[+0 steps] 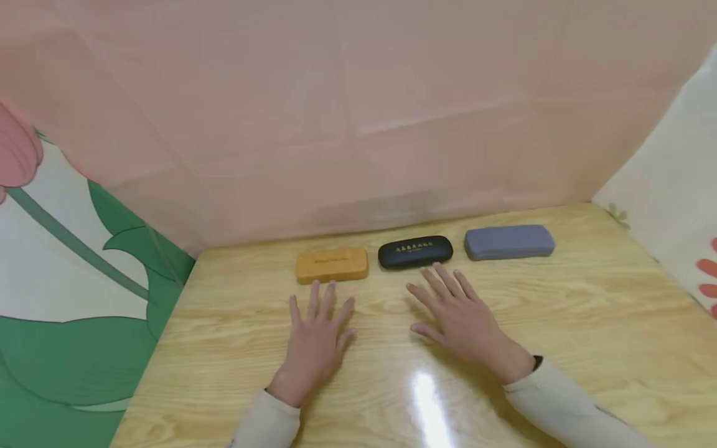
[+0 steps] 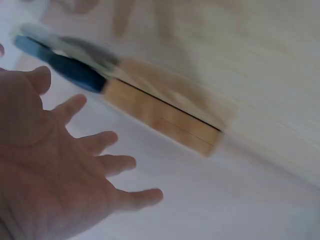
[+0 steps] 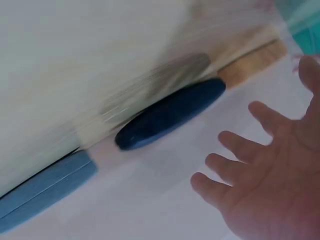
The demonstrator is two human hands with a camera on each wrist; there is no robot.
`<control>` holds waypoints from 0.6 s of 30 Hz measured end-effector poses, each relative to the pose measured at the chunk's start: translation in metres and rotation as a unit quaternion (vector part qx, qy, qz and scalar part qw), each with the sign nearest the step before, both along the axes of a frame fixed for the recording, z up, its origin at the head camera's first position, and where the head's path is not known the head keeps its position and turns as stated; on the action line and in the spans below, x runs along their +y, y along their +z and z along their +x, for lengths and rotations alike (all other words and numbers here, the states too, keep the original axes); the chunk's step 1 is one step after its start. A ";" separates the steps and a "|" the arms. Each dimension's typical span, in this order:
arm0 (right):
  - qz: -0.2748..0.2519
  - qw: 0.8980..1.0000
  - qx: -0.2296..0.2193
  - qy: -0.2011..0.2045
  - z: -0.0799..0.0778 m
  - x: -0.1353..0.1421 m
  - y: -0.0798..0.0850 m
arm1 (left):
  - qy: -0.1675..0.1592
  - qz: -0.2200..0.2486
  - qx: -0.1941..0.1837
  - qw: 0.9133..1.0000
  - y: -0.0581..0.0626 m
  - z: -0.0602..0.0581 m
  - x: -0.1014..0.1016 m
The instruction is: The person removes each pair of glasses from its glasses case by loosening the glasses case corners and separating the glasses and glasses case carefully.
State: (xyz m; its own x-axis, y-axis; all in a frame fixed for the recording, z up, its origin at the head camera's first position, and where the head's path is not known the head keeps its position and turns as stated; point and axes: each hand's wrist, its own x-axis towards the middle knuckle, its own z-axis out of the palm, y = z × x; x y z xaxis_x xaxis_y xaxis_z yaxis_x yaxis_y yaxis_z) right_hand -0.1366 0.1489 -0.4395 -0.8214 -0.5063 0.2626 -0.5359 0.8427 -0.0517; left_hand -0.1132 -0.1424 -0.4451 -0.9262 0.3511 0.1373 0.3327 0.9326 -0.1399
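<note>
Three glasses cases lie in a row toward the back of the wooden table. On the left is a tan, wood-patterned glasses case (image 1: pixel 332 264); in the middle, a black glasses case (image 1: pixel 415 252) with gold lettering; on the right, a blue-grey glasses case (image 1: pixel 508 242). My left hand (image 1: pixel 315 345), fingers spread, has its fingertips just in front of the tan case. My right hand (image 1: pixel 462 317) is spread too, its fingertips near the front edge of the black case. Both palms show bare in the wrist views, where the tan case (image 2: pixel 160 115) and black case (image 3: pixel 172 114) appear beyond the fingers.
A pinkish cloth (image 1: pixel 347 124) hangs along the table's back edge. Flower-patterned panels stand at the left (image 1: pixel 73 249) and right (image 1: pixel 666 174). Light reflects off the wooden tabletop (image 1: pixel 381 373) between the forearms.
</note>
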 end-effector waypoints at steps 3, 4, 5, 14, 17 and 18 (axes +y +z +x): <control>0.002 1.000 -0.005 0.013 -0.013 -0.016 -0.001 | 0.011 0.026 -0.010 1.000 0.000 -0.014 -0.012; 0.001 1.000 -0.010 0.015 -0.017 -0.022 -0.002 | 0.016 0.034 -0.016 0.999 0.000 -0.019 -0.016; -0.002 1.000 -0.015 0.017 -0.021 -0.028 -0.002 | 0.022 0.042 -0.021 0.999 0.000 -0.024 -0.021; -0.035 0.997 -0.053 0.037 -0.057 -0.082 -0.005 | 0.033 0.150 0.001 0.988 -0.001 -0.074 -0.059; -0.041 0.997 -0.058 0.029 -0.070 -0.094 -0.004 | 0.023 0.195 -0.001 0.981 -0.001 -0.087 -0.068; -0.041 0.997 -0.057 0.025 -0.074 -0.097 -0.004 | 0.021 0.206 -0.004 0.978 -0.001 -0.091 -0.071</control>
State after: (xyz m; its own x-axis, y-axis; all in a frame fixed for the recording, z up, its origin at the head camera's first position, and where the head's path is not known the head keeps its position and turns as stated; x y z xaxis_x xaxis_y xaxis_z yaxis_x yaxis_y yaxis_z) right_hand -0.2106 0.0521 -0.4436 -0.8228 -0.5277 0.2110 -0.5636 0.8055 -0.1833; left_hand -0.2042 -0.2130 -0.4460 -0.9400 0.2298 0.2522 0.2932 0.9220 0.2528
